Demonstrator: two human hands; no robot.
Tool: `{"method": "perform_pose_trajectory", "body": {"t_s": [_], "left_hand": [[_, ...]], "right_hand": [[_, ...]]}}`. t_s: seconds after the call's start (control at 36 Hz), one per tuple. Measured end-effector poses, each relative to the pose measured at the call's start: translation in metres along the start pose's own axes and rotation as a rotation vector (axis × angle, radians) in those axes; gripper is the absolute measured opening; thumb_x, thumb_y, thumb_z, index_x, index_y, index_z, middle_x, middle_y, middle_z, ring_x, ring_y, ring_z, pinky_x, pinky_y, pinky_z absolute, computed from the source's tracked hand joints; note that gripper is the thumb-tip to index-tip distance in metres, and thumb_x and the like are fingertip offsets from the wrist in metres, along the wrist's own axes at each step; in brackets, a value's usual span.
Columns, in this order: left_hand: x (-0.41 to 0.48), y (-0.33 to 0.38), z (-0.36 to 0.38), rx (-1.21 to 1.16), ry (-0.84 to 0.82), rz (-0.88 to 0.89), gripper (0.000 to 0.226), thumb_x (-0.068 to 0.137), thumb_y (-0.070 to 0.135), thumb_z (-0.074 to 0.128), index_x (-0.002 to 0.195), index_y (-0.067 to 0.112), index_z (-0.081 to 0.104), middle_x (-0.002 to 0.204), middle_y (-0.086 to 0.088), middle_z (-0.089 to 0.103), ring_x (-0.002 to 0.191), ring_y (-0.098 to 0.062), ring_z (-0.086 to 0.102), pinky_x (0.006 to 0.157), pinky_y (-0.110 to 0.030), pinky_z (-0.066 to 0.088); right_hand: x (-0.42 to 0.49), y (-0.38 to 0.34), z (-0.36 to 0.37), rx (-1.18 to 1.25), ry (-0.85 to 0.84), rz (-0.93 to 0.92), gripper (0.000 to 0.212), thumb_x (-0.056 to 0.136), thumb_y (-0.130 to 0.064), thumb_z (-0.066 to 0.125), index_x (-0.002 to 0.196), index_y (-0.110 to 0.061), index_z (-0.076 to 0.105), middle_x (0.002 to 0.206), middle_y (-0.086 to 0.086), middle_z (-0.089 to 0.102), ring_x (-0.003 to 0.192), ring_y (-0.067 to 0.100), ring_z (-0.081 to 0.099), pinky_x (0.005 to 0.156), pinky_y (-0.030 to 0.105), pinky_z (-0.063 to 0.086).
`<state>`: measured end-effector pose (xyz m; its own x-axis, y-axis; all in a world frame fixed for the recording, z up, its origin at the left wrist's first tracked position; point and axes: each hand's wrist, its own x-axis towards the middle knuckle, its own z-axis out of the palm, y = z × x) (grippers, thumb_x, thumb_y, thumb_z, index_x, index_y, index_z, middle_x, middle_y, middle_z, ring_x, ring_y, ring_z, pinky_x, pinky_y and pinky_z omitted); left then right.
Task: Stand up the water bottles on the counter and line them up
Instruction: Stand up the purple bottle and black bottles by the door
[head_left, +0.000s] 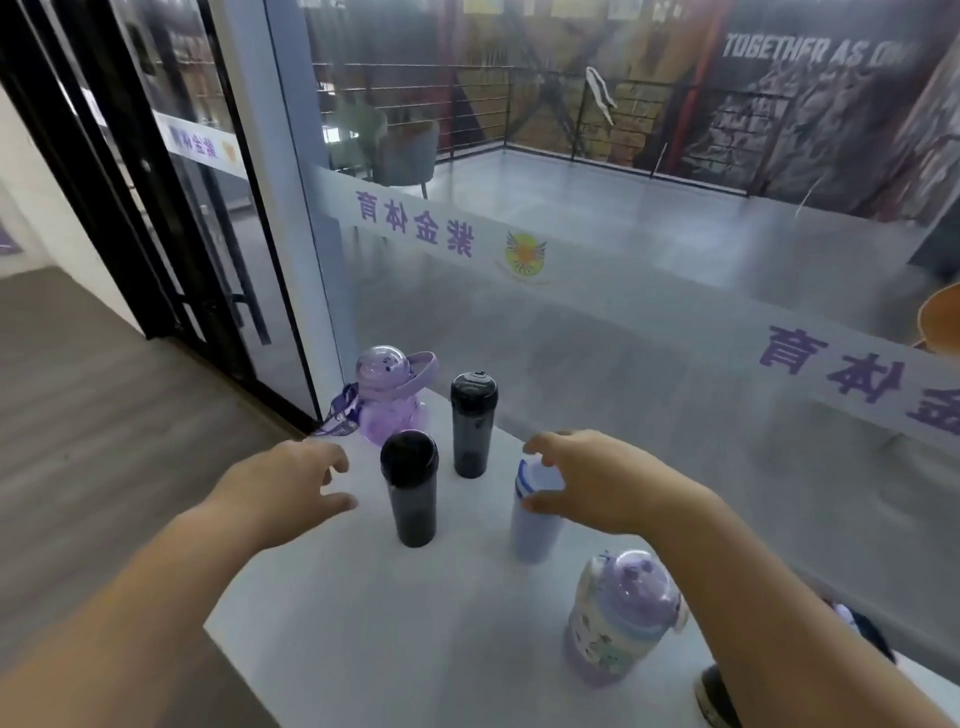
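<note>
Fingers (540, 449) of your right hand (597, 483) are spread wide and curled around the top of the pale bottle (535, 519); the thumb lies just below its blue-striped cap and the fingertips arch over the cap's far side. Whether they press on it or only hover cannot be told. That bottle stands upright under your palm.

Your left hand (280, 493) is also wide, with fingers and thumb parted and holding nothing. Just to the right of its fingertips stands the near black bottle (409, 488), upright, with a gap between thumb and bottle. Beyond it, farther from both hands and between them, stands the far black bottle (474, 423), upright too.

Past your left fingertips, at the far corner of the counter (322, 623), sits the purple bottle (387, 400), with a domed lid, a looped handle and a strap hanging off the corner. It stands against the glass wall (623, 312).

Nearer you than your right hand, beneath the forearm, stands the printed bottle (618, 618), with a purple dome lid, upright and well apart from the pale one. By your right elbow, at the counter's near edge, a dark rounded thing (714, 696) shows only in part; what it is cannot be told.

All five bottles stand scattered around your hands, not in one line.
</note>
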<state>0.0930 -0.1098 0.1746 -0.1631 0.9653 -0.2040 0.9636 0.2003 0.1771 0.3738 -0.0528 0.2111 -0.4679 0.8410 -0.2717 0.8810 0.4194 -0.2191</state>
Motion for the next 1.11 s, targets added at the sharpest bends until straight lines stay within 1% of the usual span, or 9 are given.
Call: {"method": "perform_pose_trajectory", "body": {"t_s": [0.28,0.39,0.47,0.58,0.67,0.72,0.83,0.94,1.11], "left_hand": [[0.095,-0.048,0.002,-0.125,0.010,0.013,0.032,0.080,0.048,0.065,0.107,0.032,0.058,0.097,0.013,0.060,0.087,-0.010,0.060,0.081,-0.031,0.052],[0.142,-0.062,0.004,-0.197,0.064,0.038,0.017,0.076,0.046,0.068,0.084,0.032,0.061,0.086,0.011,0.064,0.077,-0.011,0.061,0.074,-0.034,0.055],[0.177,-0.065,0.001,-0.235,0.136,0.060,0.018,0.074,0.044,0.069,0.076,0.028,0.060,0.081,0.005,0.065,0.072,-0.015,0.061,0.067,-0.034,0.055],[0.220,-0.066,-0.003,-0.277,0.150,0.132,0.034,0.074,0.041,0.074,0.099,0.024,0.061,0.102,-0.002,0.062,0.086,-0.020,0.061,0.075,-0.033,0.052],[0.245,-0.065,-0.001,-0.258,0.115,0.201,0.058,0.072,0.044,0.075,0.122,0.025,0.053,0.121,-0.005,0.054,0.107,-0.025,0.055,0.089,-0.037,0.047],[0.258,-0.063,0.001,-0.262,0.062,0.234,0.067,0.072,0.045,0.075,0.129,0.026,0.046,0.127,-0.005,0.047,0.111,-0.027,0.051,0.092,-0.038,0.046],[0.282,-0.061,0.007,-0.235,-0.054,0.277,0.076,0.070,0.051,0.073,0.134,0.031,0.038,0.132,-0.002,0.042,0.110,-0.025,0.052,0.094,-0.041,0.049],[0.299,-0.056,0.012,-0.240,-0.105,0.264,0.079,0.067,0.056,0.072,0.133,0.033,0.037,0.125,-0.003,0.047,0.110,-0.027,0.052,0.093,-0.041,0.048],[0.318,-0.056,0.015,-0.306,-0.178,0.351,0.079,0.065,0.038,0.074,0.135,0.033,0.037,0.131,0.002,0.043,0.113,-0.025,0.050,0.096,-0.036,0.046]], "right_hand": [[0.086,-0.001,-0.013,-0.023,0.061,0.011,0.051,0.089,-0.047,0.057,0.134,-0.028,0.042,0.131,-0.003,0.056,0.113,0.023,0.056,0.089,0.035,0.048],[0.115,-0.002,-0.011,-0.032,0.098,0.066,0.044,0.091,-0.045,0.055,0.130,-0.026,0.046,0.125,-0.002,0.059,0.110,0.023,0.056,0.086,0.033,0.047],[0.138,-0.002,-0.003,-0.003,0.130,0.145,0.041,0.090,-0.044,0.056,0.125,-0.024,0.049,0.120,0.001,0.060,0.107,0.023,0.057,0.086,0.033,0.049],[0.167,-0.007,0.010,0.062,0.143,0.258,0.044,0.087,-0.046,0.058,0.125,-0.025,0.048,0.124,-0.001,0.056,0.110,0.022,0.055,0.089,0.036,0.049],[0.188,-0.012,0.016,0.104,0.150,0.318,0.047,0.087,-0.045,0.058,0.127,-0.025,0.047,0.126,0.000,0.052,0.114,0.021,0.051,0.090,0.036,0.047],[0.199,-0.015,0.020,0.132,0.155,0.355,0.049,0.087,-0.047,0.058,0.129,-0.025,0.045,0.125,0.001,0.051,0.115,0.022,0.049,0.092,0.037,0.046],[0.216,-0.023,0.027,0.174,0.165,0.411,0.057,0.086,-0.053,0.056,0.133,-0.026,0.041,0.126,0.000,0.049,0.112,0.024,0.051,0.091,0.038,0.047],[0.230,-0.028,0.033,0.176,0.125,0.448,0.062,0.086,-0.058,0.053,0.135,-0.024,0.036,0.130,0.002,0.046,0.112,0.026,0.052,0.090,0.039,0.049],[0.244,-0.031,0.036,0.204,0.099,0.480,0.061,0.086,-0.053,0.055,0.136,-0.023,0.034,0.130,0.005,0.045,0.111,0.027,0.051,0.089,0.037,0.047]]}}
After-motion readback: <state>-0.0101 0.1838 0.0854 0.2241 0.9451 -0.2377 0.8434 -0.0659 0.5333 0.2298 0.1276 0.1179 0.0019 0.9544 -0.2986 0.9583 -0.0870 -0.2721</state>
